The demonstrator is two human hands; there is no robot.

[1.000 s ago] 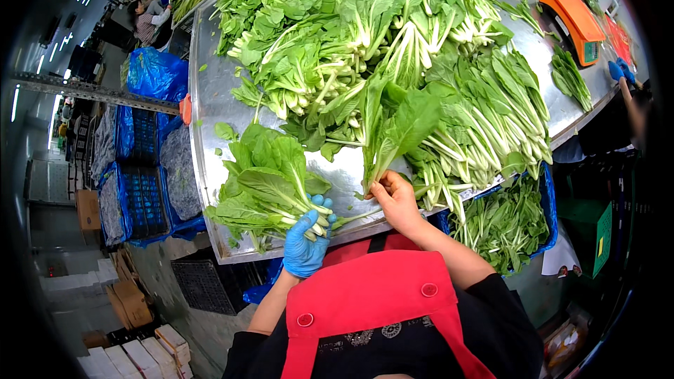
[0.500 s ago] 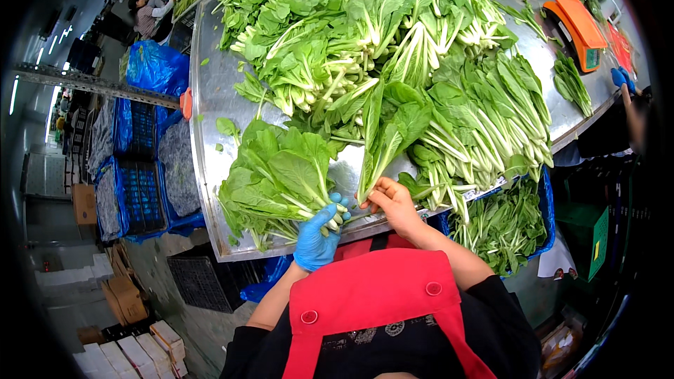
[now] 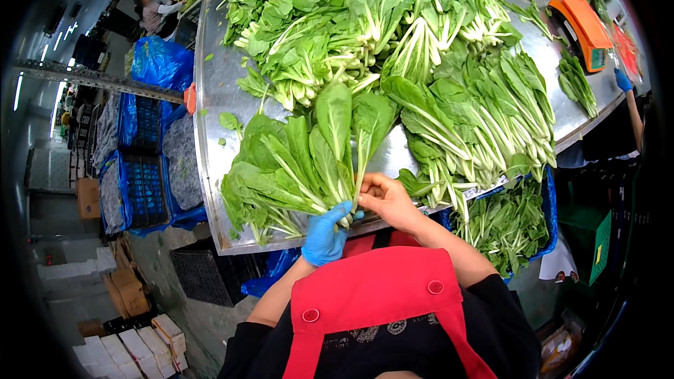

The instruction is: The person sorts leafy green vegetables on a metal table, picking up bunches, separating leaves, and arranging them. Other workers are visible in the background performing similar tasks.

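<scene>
My left hand [image 3: 324,235], in a blue glove, is closed around the stem ends of a fanned bunch of leafy greens [image 3: 281,175]. My bare right hand [image 3: 382,200] pinches the white stem of a leafy stalk [image 3: 372,126] right against the right side of that bunch. Both hands are close together over the front edge of the steel table [image 3: 217,77]. A large heap of greens [image 3: 351,10] covers the back of the table, and a row of long-stemmed greens [image 3: 491,112] lies just right of my hands.
An orange scale [image 3: 576,24] and red item [image 3: 625,49] are at right, near a co-worker's gloved hand [image 3: 622,81]. A blue-lined crate of greens [image 3: 505,224] is below the table. Blue-wrapped crates [image 3: 144,186] stand left. Another person [image 3: 154,14] works behind, near a metal bar [image 3: 91,81].
My right hand has brought its stalk leftward to join the bunch in my left hand. My left hand has shifted slightly right, and the bunch now fans more upright.
</scene>
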